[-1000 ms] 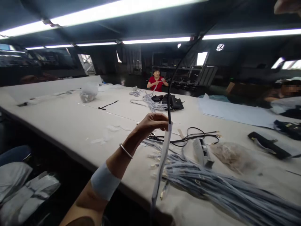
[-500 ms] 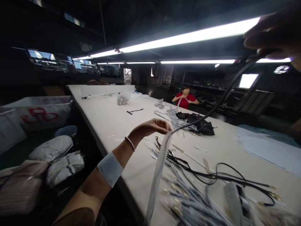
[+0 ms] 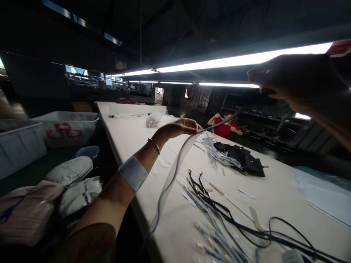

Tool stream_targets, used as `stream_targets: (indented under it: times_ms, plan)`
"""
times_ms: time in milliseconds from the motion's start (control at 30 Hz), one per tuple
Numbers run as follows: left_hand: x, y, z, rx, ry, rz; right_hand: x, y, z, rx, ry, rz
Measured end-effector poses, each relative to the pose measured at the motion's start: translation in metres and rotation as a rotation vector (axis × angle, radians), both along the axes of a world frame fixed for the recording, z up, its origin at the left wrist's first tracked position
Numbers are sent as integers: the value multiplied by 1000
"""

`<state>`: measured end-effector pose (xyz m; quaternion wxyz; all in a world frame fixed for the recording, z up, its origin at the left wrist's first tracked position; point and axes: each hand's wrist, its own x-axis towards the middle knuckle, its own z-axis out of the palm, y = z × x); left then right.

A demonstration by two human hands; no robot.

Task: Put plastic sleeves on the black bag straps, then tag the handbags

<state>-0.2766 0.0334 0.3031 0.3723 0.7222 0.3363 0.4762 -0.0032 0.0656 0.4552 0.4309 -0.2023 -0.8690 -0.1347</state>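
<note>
My left hand (image 3: 181, 128) is raised over the long white table (image 3: 131, 142), its fingers pinched on the top of a translucent sleeve (image 3: 170, 179) that hangs down from it. A thin dark strap (image 3: 225, 122) runs taut from that pinch up to my right hand (image 3: 298, 82), which is lifted high at the upper right with its fingers closed on the strap's other end. Below, black straps with gold clips (image 3: 219, 212) and a heap of pale sleeved straps (image 3: 214, 237) lie on the table.
A person in a red top (image 3: 226, 128) works at the table's far side, near black bags (image 3: 244, 160) and pale straps (image 3: 216, 155). White bins (image 3: 65, 128) and packed bags (image 3: 71, 171) sit on the floor to the left. A clear bag (image 3: 154, 118) lies farther along the table.
The view has swung left and up. My left hand rose with the sleeve, and my right hand pulled the dark strap up and out until it ran nearly straight.
</note>
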Motion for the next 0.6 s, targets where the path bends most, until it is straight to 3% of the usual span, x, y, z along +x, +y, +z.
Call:
stream_targets:
  times_ms: [133, 300, 500, 600]
  plan:
    - [18, 6, -1, 0, 31, -34, -18, -12, -21, -36, -2, -88]
    - [40, 28, 1, 16, -63, -148, -33, -16, -57, -30, -250, -92]
    - [40, 56, -1, 4, -104, -233, -21, -6, -62, 50, -291, -308]
    - [48, 67, 1, 3, -146, -274, -19, -6, -64, -2, -301, -354]
